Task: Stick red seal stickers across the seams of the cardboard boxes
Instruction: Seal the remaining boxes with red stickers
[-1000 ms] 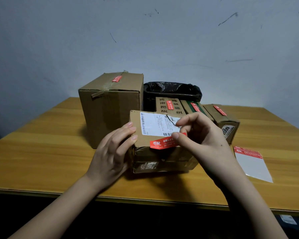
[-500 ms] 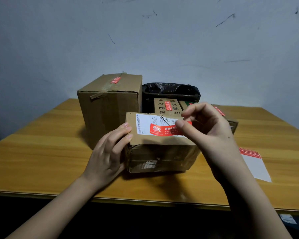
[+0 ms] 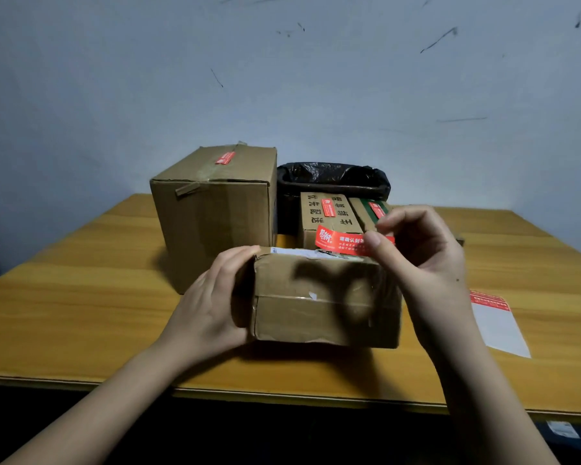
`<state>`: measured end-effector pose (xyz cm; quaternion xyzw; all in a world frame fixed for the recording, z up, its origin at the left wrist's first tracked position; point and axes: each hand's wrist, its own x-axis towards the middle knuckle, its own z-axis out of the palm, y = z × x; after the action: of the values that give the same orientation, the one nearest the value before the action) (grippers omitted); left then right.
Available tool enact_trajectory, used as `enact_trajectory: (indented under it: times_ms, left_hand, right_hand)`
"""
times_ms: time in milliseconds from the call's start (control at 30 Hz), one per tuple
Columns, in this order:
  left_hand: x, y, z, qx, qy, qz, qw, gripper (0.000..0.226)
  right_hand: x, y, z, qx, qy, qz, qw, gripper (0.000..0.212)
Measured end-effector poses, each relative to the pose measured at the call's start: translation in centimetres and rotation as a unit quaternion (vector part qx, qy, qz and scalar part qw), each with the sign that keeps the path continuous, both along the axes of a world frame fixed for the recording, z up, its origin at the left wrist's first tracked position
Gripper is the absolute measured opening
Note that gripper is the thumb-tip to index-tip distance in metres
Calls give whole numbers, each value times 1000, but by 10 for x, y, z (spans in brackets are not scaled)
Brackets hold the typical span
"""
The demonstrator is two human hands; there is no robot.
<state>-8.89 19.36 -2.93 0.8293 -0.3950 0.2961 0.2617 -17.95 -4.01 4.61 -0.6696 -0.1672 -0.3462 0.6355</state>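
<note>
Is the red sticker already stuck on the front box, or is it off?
Mostly off: the right hand pinches the red sticker above the front box. Whether its lower edge touches, I cannot tell.

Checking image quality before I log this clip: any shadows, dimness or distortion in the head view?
Head view: dim overall; the right hand casts a dark shadow on the front of the box; wide-angle lens bows the table edge; sticker text stays sharp.
</note>
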Motion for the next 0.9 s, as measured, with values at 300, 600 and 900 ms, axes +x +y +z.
enact_trajectory:
  times_ms: [300,600,900]
  left_hand:
    - [4,-3,28,-78,208,-44,974,104]
    - [22,-7,22,-87,417,-45,904,115]
    - [33,-6,7,-98,478,-82,869,125]
  right_hand:
    - [6,-19,4,37,20,-3,999,15]
    - [20,-25,4,18,84,-3,996,13]
    - [33,-28,-5,-6,115,-1,993,10]
